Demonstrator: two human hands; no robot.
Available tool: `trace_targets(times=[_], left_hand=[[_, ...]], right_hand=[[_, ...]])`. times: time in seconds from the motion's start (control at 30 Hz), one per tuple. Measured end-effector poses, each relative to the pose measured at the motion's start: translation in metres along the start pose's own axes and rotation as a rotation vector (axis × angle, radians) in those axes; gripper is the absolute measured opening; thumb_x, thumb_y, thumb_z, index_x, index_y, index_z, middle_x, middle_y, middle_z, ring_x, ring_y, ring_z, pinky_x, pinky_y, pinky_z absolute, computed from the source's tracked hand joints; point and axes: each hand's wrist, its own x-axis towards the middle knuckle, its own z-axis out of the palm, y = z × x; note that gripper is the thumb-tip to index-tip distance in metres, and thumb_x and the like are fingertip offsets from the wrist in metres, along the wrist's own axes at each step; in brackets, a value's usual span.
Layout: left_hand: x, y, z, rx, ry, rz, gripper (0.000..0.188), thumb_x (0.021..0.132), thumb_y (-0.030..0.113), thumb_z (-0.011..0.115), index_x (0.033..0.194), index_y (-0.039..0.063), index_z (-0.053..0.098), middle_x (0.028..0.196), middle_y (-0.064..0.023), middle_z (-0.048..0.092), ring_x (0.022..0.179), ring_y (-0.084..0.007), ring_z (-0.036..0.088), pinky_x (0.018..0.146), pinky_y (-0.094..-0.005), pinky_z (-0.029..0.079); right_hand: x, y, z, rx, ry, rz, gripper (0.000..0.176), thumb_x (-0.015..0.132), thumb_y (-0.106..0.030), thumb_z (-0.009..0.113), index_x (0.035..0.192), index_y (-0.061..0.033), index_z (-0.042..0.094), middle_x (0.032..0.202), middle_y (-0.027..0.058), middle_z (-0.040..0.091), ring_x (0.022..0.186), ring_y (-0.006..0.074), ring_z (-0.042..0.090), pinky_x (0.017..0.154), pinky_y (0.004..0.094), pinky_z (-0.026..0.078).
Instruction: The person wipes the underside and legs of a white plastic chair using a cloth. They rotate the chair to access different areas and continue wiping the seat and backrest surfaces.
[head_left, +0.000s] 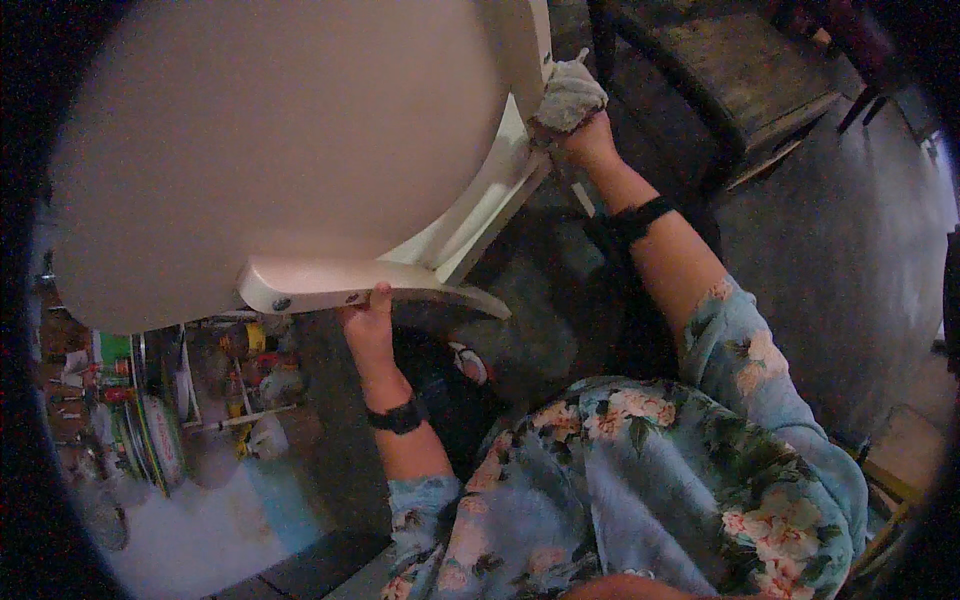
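A large pale chair (300, 150), its smooth rounded panel towards me, fills the upper left of the view. My left hand (369, 319) grips the underside of the chair's curved wooden armrest (322, 281), its thumb on the near edge beside a dark round plug or hole. A crumpled grey cloth (571, 97) covers much of my right hand (581, 139), which is pressed against the frame at the upper right. A slanting frame rail (480, 217) runs between the two hands. The fingers of both hands are partly hidden.
A shelf or table at the left carries rolls of tape (255, 338) and mixed supplies, above a white and blue surface (202, 532). A worn wooden piece of furniture (750, 82) stands at the upper right. Grey floor (840, 247) shows at the right; a shoe (471, 364) is below.
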Motion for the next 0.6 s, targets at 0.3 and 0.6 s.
trace_targets(times=[0.3,0.6], left_hand=[[0.009,0.015,0.03,-0.005,0.065,0.16,0.021,0.086,0.012,0.076,0.102,0.001,0.07,0.101,-0.007,0.069,0.095,-0.0184,0.062,0.092,-0.0369,0.048],[0.003,0.034,0.029,0.055,0.076,0.072,0.011,0.086,0.006,0.071,0.095,0.0,0.068,0.092,-0.0084,0.069,0.087,-0.0181,0.063,0.085,-0.034,0.049]], right_hand=[[0.028,0.024,-0.002,-0.746,-0.279,-0.196,0.054,0.075,-0.031,0.086,0.116,-0.0063,0.064,0.109,0.0053,0.068,0.098,0.0242,0.065,0.088,0.0381,0.053],[0.025,0.007,0.019,0.118,-0.029,0.144,0.062,0.065,-0.018,0.093,0.118,-0.0055,0.063,0.111,0.0047,0.067,0.1,0.022,0.064,0.084,0.0384,0.056]])
